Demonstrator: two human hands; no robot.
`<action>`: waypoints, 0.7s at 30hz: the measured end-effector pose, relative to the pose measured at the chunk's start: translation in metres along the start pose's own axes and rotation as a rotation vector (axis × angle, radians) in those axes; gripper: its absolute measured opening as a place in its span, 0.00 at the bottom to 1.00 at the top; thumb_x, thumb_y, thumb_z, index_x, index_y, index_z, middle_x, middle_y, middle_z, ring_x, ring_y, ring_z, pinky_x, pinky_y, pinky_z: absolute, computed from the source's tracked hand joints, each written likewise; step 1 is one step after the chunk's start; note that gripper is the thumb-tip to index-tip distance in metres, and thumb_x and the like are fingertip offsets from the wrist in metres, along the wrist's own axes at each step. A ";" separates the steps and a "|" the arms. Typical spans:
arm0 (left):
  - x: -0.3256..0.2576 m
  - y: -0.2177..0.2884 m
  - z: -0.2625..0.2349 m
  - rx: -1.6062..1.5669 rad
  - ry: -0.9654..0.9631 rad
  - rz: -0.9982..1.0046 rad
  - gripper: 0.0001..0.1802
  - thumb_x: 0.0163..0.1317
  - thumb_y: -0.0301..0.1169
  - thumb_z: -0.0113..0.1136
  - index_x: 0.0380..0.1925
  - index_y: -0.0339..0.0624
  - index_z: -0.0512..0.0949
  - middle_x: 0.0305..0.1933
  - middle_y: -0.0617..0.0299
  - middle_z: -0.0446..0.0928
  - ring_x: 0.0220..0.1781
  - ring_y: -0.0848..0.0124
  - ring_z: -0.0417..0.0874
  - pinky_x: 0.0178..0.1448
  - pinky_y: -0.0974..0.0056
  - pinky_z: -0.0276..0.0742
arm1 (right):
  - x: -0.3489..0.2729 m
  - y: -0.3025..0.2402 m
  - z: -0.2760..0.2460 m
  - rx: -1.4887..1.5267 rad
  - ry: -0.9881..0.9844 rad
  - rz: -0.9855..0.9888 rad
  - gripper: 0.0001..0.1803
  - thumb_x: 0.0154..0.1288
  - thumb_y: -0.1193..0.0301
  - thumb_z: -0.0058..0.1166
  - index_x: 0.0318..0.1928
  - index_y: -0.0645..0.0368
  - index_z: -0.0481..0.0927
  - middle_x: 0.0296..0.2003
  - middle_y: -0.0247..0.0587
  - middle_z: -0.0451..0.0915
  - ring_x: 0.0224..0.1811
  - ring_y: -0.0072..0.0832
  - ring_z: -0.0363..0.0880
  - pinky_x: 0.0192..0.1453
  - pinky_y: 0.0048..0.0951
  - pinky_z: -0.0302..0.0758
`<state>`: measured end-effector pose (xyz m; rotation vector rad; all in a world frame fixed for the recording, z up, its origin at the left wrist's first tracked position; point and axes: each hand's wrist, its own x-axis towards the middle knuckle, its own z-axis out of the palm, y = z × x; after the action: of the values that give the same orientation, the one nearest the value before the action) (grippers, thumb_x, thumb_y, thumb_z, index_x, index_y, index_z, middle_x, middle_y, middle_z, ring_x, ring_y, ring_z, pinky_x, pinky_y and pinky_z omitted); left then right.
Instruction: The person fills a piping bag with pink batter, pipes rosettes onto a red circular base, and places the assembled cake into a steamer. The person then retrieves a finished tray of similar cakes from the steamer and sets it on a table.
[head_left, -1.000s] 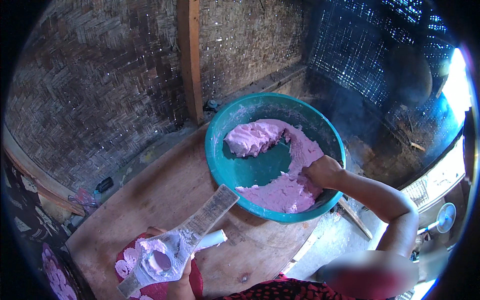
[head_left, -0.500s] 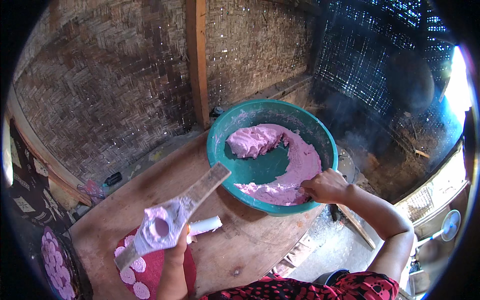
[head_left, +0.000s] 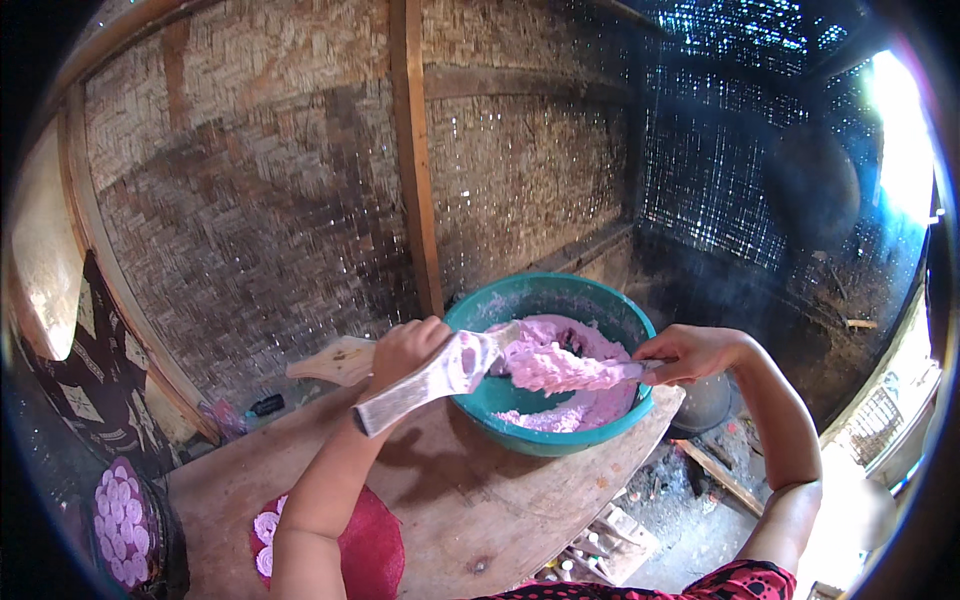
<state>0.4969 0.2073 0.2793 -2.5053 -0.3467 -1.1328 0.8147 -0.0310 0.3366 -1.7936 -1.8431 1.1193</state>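
Note:
My left hand (head_left: 408,352) is closed around a wooden dough press (head_left: 425,388), a pink-smeared plank with a hole in its widened middle. A pale wooden piece (head_left: 338,360) sticks out to the left of that hand. The plank's far end reaches over the rim of a teal basin (head_left: 545,447). My right hand (head_left: 690,355) grips the handle of a spatula-like tool, its blade covered by a thick lump of pink dough (head_left: 570,370). That lump is above the basin, close to the plank's end. More pink dough (head_left: 600,408) lies along the basin's inside.
The basin stands on a wooden table (head_left: 470,510). A red round mat (head_left: 372,550) with pink dough swirls (head_left: 265,527) lies at the near left. Further left is a dark tray with several swirls (head_left: 122,522). Woven walls (head_left: 270,220) rise behind; a sooty hearth area (head_left: 740,330) is at right.
My left hand has carried the press up and right to the basin. My right hand has lifted the tool with a lump of dough. The view has tilted upward.

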 end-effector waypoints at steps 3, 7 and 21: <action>0.011 0.013 0.007 -0.092 0.017 0.055 0.13 0.47 0.40 0.62 0.24 0.45 0.71 0.25 0.59 0.67 0.28 0.60 0.77 0.29 0.56 0.72 | 0.006 -0.014 0.005 0.344 -0.212 0.076 0.17 0.68 0.59 0.56 0.49 0.58 0.80 0.22 0.24 0.68 0.21 0.12 0.62 0.21 0.19 0.57; 0.021 0.033 0.009 -0.069 0.038 0.031 0.08 0.54 0.36 0.58 0.25 0.47 0.71 0.26 0.63 0.71 0.29 0.64 0.80 0.30 0.59 0.75 | 0.015 -0.053 0.024 -0.278 0.181 -0.057 0.12 0.65 0.62 0.56 0.44 0.55 0.81 0.22 0.32 0.77 0.25 0.18 0.75 0.26 0.26 0.70; 0.001 0.027 0.011 -0.173 -0.223 0.030 0.17 0.49 0.44 0.67 0.37 0.51 0.80 0.37 0.64 0.81 0.40 0.62 0.83 0.44 0.58 0.80 | 0.032 -0.049 0.121 -1.349 0.787 -0.376 0.22 0.59 0.71 0.49 0.56 0.58 0.71 0.30 0.34 0.75 0.29 0.28 0.81 0.29 0.31 0.75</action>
<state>0.5150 0.1877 0.2671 -2.7878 -0.2793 -0.9075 0.6902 -0.0317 0.2862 -1.7524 -2.2650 -1.1364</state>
